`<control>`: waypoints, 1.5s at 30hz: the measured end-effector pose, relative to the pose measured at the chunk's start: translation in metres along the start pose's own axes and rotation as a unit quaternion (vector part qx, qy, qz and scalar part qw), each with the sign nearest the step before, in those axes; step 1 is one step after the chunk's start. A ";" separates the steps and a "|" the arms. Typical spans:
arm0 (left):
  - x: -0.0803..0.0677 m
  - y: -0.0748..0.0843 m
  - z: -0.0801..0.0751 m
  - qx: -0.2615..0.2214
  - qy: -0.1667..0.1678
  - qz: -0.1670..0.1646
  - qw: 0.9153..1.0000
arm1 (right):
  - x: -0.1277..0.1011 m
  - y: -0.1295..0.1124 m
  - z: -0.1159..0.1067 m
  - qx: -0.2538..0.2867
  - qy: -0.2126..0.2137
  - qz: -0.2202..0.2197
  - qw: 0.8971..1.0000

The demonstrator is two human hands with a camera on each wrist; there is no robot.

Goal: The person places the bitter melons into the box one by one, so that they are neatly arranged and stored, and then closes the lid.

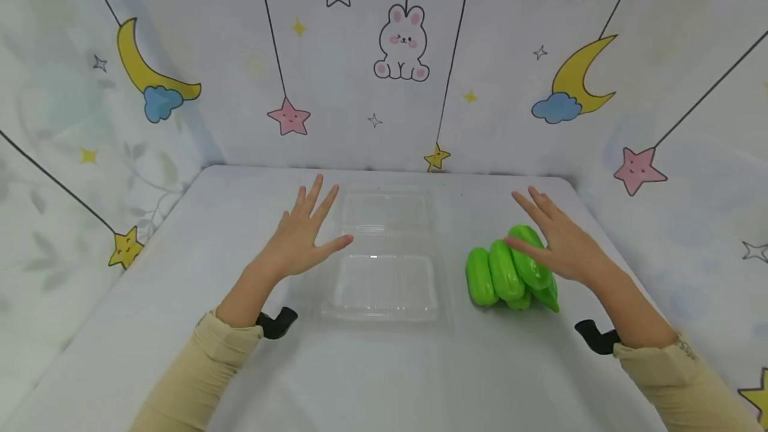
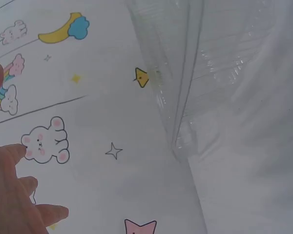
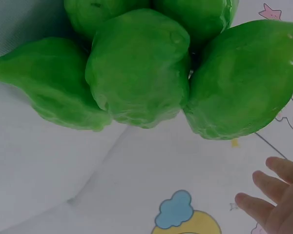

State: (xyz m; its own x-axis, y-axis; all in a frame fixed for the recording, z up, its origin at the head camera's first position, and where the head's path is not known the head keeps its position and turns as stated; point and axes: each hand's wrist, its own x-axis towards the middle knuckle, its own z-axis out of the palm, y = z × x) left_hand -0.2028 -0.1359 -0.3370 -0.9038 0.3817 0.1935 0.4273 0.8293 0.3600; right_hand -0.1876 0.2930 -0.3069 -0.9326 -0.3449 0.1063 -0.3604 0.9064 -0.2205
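A clear plastic clamshell box (image 1: 384, 285) lies opened out flat on the table, its two halves one behind the other. My left hand (image 1: 300, 235) hovers at the box's left side, fingers spread and holding nothing. In the left wrist view, fingers of that hand (image 2: 19, 190) show apart from the clear box (image 2: 185, 73). To the right of the box, several glossy green, plump, long fruits or vegetables (image 1: 507, 272) are piled up; I cannot tell their kind. Above the pile my right hand (image 1: 564, 239) is spread and empty, its thumb overlapping the pile in the head view.
The white table (image 1: 372, 372) ends at a back edge against a patterned wall cloth (image 1: 360, 65) with moons, stars and bunnies. Similar cloth stands at both sides. A black strap piece (image 1: 279, 323) shows at the left wrist, another (image 1: 597, 337) at the right.
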 end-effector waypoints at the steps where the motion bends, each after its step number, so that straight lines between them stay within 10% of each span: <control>1: -0.001 -0.001 0.002 -0.006 -0.002 -0.001 1.000 | -0.001 0.001 0.001 0.002 -0.001 0.001 1.000; 45: -0.026 -0.022 0.064 -0.259 -0.025 -0.018 0.965 | -0.014 0.020 0.026 0.065 -0.011 0.027 0.997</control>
State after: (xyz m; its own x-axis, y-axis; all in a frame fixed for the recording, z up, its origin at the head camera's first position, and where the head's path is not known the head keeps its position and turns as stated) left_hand -0.1898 -0.1380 -0.4084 -0.9127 0.3863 0.1335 0.3385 0.5315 0.7765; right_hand -0.1822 0.3100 -0.3377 -0.9503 -0.3035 0.0695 -0.3081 0.8848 -0.3495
